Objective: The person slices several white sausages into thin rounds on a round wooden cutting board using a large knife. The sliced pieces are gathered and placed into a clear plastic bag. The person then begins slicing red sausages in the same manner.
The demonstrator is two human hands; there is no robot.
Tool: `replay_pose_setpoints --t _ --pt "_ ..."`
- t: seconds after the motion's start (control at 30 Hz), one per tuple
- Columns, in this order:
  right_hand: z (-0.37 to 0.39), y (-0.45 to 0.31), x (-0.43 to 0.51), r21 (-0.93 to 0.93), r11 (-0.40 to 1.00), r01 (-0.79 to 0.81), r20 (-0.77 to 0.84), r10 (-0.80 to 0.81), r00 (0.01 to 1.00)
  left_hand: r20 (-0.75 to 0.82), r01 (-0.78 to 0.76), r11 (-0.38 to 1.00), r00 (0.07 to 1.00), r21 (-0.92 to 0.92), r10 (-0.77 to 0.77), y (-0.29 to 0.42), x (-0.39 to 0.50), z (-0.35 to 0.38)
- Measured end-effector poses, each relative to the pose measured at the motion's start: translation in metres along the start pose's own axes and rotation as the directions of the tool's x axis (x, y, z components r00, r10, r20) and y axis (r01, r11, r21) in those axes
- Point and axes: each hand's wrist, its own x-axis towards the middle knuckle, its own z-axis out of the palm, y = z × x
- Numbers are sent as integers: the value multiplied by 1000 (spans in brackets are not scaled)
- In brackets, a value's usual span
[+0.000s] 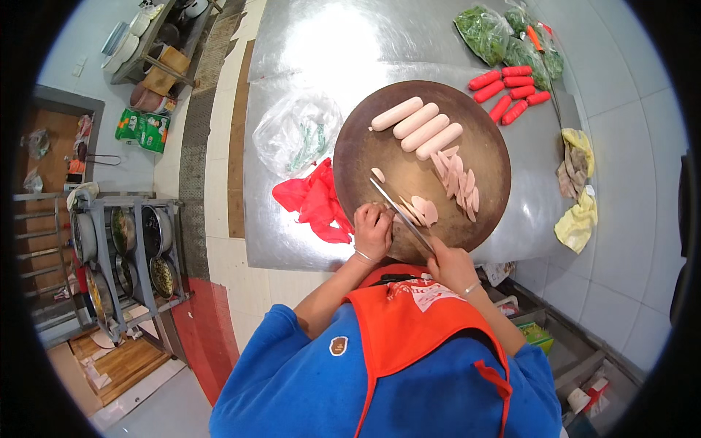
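Note:
On a round wooden chopping board (350,137), my right hand (453,267) grips the handle of a kitchen knife (402,212), its blade angled to the upper left. My left hand (374,230) is bent over a sausage piece at the board's near edge, left of the blade; the fingers mostly hide that piece. Pale sausage slices (425,209) lie just right of the blade, and one sausage end (378,175) lies by the knife's tip. Several whole pale sausages (421,132) rest side by side at the board's far part, with a pile of slices (459,183) below them.
Several red-wrapped sausages (515,87) lie beyond the board on the metal table (296,254), near bagged leafy greens (484,38). A clear plastic bag (296,134) and a red plastic bag (315,205) sit left. Yellow cloths (578,219) lie by the wall; a pan rack (139,257) stands left.

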Motion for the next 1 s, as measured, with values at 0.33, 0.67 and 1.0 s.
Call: replay_pose_setpoints --t 0.33,0.67,1.0 --pt "17 19 58 194 970 145 -162 -114 980 -66 204 974 975 -101 -211 4 8 -7" --pt "1 27 -10 81 997 4 -182 11 983 -3 176 972 984 -158 -179 12 0 5" --pt "-4 17 -16 -21 1000 -17 -7 17 1000 -21 102 989 994 -105 -104 10 0 6"
